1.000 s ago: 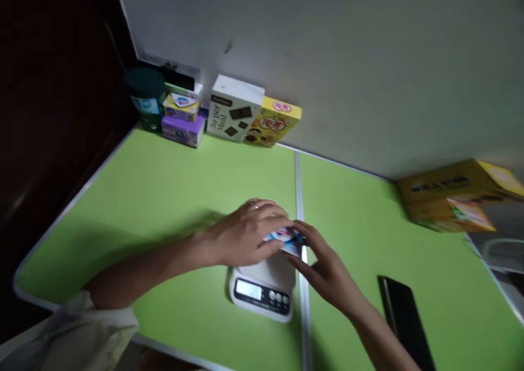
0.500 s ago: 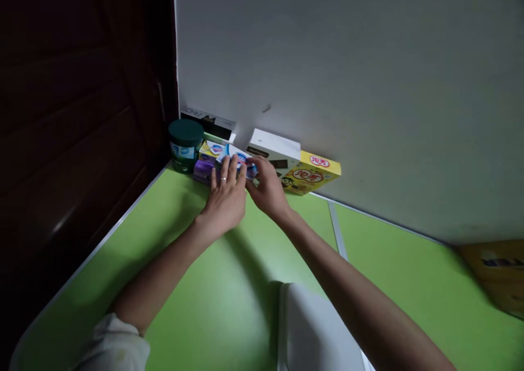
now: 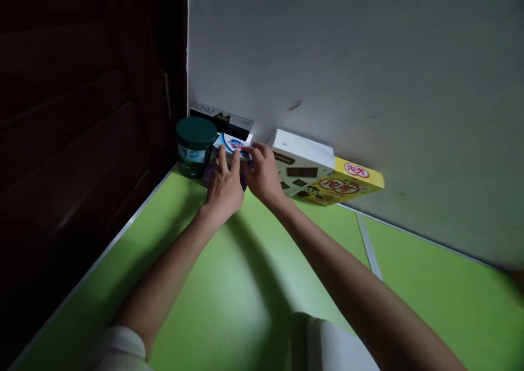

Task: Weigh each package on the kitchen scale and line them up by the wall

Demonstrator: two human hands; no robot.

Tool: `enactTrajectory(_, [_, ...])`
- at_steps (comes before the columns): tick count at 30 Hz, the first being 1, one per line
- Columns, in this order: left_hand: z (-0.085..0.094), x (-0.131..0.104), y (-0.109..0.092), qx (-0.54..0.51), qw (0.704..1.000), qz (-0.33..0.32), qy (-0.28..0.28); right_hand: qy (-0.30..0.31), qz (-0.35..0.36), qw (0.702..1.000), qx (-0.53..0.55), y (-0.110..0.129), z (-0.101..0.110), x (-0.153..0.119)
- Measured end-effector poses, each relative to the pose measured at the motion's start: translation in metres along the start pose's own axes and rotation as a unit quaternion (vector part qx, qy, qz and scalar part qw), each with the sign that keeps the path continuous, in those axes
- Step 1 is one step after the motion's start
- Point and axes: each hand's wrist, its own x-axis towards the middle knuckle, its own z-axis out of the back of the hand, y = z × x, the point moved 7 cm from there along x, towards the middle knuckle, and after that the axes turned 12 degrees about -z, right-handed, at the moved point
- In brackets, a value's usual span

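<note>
A white and blue soap box lies on top of a small stack in the corner, and both hands are on it. My left hand presses its fingers against the front of the box, fingers somewhat apart. At the right end, my right hand grips the box between thumb and fingers. Under it, a purple pack shows partly behind my left fingers. The rest of the stack is hidden by my hands. A green tub with a dark green lid stands just left of the stack.
Behind the stack a black and white box leans along the grey wall. To the right stand a white box with brown squares and a yellow box. A dark wooden panel borders the green surface on the left.
The soap box has shifted left over the stack and now covers the yellow pack seen earlier. Both hands moved along with it. The view has turned, so the wall boxes appear further right.
</note>
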Motion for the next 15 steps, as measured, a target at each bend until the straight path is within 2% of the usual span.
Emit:
enactTrajectory(6, [-0.005,0.002,0.004,0.003,1.000,-0.005,-0.012,0.034,-0.026,0.999,-0.012,-0.001,-0.007,0.003])
enactTrajectory(9, [0.001,0.000,-0.002,0.038,0.999,-0.005,0.002,0.037,-0.011,0.999,-0.018,0.002,0.005,-0.008])
enactTrajectory(12, [0.014,-0.007,-0.019,0.099,0.994,-0.008,0.040,0.057,0.032,0.998,-0.017,0.011,0.033,-0.042])
enactTrajectory(15, [0.017,-0.022,-0.049,0.114,0.977,-0.090,0.153,0.132,0.050,0.990,-0.011,0.012,0.073,-0.099])
